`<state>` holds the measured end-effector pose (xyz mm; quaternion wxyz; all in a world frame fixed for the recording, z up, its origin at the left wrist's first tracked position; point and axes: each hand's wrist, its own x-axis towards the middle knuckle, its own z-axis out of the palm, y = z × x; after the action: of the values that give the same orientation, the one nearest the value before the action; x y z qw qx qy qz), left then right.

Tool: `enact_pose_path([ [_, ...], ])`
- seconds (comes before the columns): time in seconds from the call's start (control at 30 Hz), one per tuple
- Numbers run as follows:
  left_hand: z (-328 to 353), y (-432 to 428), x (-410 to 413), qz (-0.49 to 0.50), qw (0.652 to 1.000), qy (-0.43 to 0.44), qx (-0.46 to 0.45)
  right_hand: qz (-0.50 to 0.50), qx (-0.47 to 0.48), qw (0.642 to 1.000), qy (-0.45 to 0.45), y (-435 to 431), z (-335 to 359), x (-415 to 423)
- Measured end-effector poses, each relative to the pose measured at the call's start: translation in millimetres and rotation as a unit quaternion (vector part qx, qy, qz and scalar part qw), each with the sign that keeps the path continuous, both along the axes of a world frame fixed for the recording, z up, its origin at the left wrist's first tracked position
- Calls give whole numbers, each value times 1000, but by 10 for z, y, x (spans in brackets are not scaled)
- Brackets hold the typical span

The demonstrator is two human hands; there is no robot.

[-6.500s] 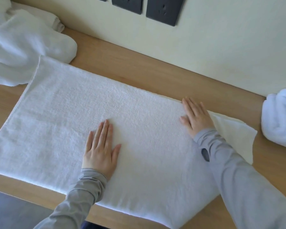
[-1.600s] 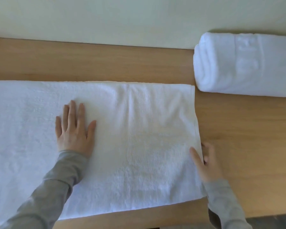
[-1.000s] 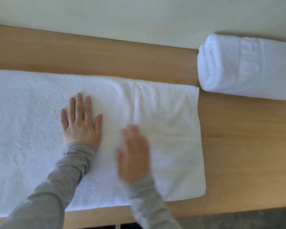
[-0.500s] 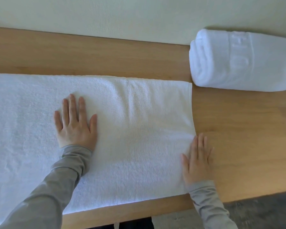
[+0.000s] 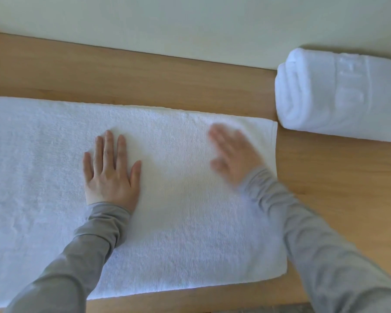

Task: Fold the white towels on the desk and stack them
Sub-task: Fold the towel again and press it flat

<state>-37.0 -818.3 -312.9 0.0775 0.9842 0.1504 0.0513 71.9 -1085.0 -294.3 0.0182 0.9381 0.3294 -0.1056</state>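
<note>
towel [image 5: 178,222], white, lies spread flat on the wooden desk [image 5: 145,73]. it fills the middle and runs off frame at 9 o'clock. its short end sits toward 3 o'clock, and its long near edge is just inside the desk front at 6.

left hand [image 5: 112,175] lies palm down on the cloth, a bit to 9 o'clock of centre. fingers are straight and close together, pointing to 12, thumb out toward 3. it presses flat and grips nothing.

right hand [image 5: 233,157] is at 3 o'clock of the left one, over the same towel near its short end, and is blurred. fingers look straight and spread, pointing abt 11 o'clock, w/ nothing held. can't tell if the palm touches the cloth or sits just above it.

left sleeve [image 5: 72,263], grey, crosses the towel's near edge at 7 o'clock. right sleeve [image 5: 325,245], also grey, comes in from 4 o'clock and hides part of the towel's short end edge.

rolled towel [image 5: 339,96], also white, lies at 2 o'clock against the pale wall [image 5: 190,23], cut off by the frame's right side. raised lettering shows on it but is too soft to read. its near corner is just beside the flat towel's far corner, w/ a thin strip of bare wood btwn them, so not touching. bare wood also runs along 12 o'clock btwn the flat towel and the wall. dark grey floor [image 5: 269,309] shows at 5 o'clock past the desk front.
</note>
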Motion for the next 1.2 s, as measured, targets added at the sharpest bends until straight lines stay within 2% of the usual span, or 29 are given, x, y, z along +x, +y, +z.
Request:
enact_pose_path([
  [0.1, 11, -10, 3, 2, 1000, 5, -3, -178, 3, 984, 21, -472, 40, 396],
  [0.17, 18, -16, 12, 4, 1000, 8, -5, -235, 0, 972, -14, -461, 54, 415],
  [0.23, 20, -22, 9, 6, 1000, 10, -7, -268, 64, 959, -62, -184, 110, 249],
  [0.27, 21, -25, 8, 7, 1000, 11, -7, -261, 120, 956, -66, 27, 143, 136],
  [0.33, 20, -26, 13, 9, 1000, 10, -6, -159, 188, 969, -31, 538, 159, -135],
  [0.43, 14, -20, 17, 8, 1000, 4, -6, 18, 164, 986, -7, 1126, 69, -408],
  [0.53, 3, -15, 18, 10, 1000, 2, 2, 74, 113, 991, 0, 1016, -10, -149],
  [0.6, -12, -4, 16, 6, 1000, 1, 8, 23, 100, 995, -13, 678, -50, 118],
  [0.73, -27, -2, 12, 6, 1000, 1, 7, -207, 68, 976, -23, -219, -87, 546],
  [0.87, -19, 1, 17, 7, 1000, 4, -2, -269, 117, 956, -4, -439, 44, 350],
  [0.93, -9, -6, 19, 8, 1000, 5, -2, -254, 142, 956, -39, -239, 131, -23],
  [1.0, -2, -6, 20, 9, 1000, 4, -3, -181, 164, 970, -15, 65, 168, -561],
  [1.1, 11, -5, 16, 10, 1000, 4, -10, -47, 108, 993, 12, 243, 31, -1406],
  [1.2, 13, -9, 10, 13, 1000, 4, -11, -75, 74, 994, 16, -186, -44, -1686],
])
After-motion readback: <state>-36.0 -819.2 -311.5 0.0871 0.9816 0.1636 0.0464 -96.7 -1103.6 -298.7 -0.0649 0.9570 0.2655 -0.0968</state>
